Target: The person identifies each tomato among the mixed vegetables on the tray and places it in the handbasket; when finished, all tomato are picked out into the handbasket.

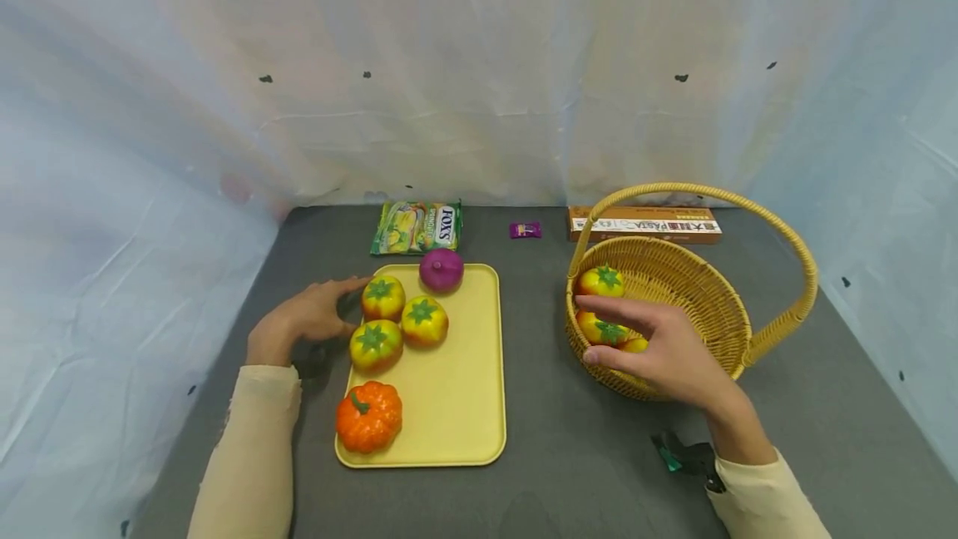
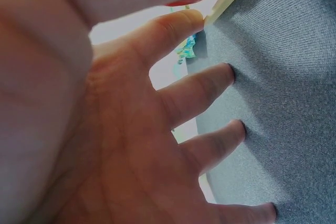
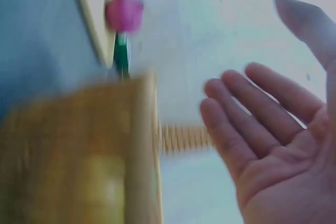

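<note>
On the left, a cream tray (image 1: pixel 464 406) carries three yellow-red toy persimmons (image 1: pixel 424 321), a purple onion (image 1: pixel 441 270) and an orange pumpkin (image 1: pixel 369 417). My left hand (image 1: pixel 310 317) is at the tray's left edge beside the persimmons, holding nothing. In the left wrist view its fingers (image 2: pixel 197 93) are spread, their tips down at the grey tabletop. Over the left side of a wicker basket (image 1: pixel 726 306) hovers my right hand (image 1: pixel 669 349), thumb apart and fingers extended, nothing in it. Several persimmons (image 1: pixel 601 281) lie inside the basket, partly hidden by this hand.
Behind the tray lies a green Fox's candy bag (image 1: pixel 417 228), with a small purple packet (image 1: pixel 525 229) to its right. A pasta box (image 1: pixel 644 224) lies behind the basket, whose tall handle (image 1: pixel 696 190) arches above it. Pale sheeting (image 1: pixel 479 90) encloses the grey table.
</note>
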`<control>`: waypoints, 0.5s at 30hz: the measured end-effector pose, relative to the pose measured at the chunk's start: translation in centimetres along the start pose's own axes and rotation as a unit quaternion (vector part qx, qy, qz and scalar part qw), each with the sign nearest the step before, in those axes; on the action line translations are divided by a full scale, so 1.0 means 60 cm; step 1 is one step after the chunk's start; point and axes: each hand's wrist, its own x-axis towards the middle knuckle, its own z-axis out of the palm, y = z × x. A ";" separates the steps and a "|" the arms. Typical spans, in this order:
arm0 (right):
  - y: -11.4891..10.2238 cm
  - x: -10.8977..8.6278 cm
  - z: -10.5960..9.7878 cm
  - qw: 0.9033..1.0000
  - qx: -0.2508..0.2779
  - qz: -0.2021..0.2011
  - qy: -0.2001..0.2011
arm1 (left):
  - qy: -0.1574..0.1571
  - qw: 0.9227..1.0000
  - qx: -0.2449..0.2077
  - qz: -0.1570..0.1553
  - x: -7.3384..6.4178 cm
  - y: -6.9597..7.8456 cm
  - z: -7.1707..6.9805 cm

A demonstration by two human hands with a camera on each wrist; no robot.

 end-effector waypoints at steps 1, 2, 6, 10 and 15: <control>-0.005 0.013 0.011 1.000 0.015 -0.009 -0.008 | -0.001 1.000 -0.001 -0.001 0.000 0.000 0.000; -0.011 0.025 0.022 0.999 0.032 -0.012 -0.017 | -0.001 1.000 -0.002 -0.001 0.000 0.000 0.001; -0.028 0.071 0.072 0.993 0.109 -0.021 -0.048 | -0.002 1.000 -0.003 -0.003 0.001 -0.001 0.002; -0.037 0.111 0.122 0.982 0.172 -0.038 -0.072 | -0.002 1.000 -0.004 -0.006 0.002 -0.002 0.003; -0.037 0.151 0.180 0.977 0.192 -0.026 -0.091 | -0.001 1.000 -0.005 -0.008 0.003 -0.004 0.001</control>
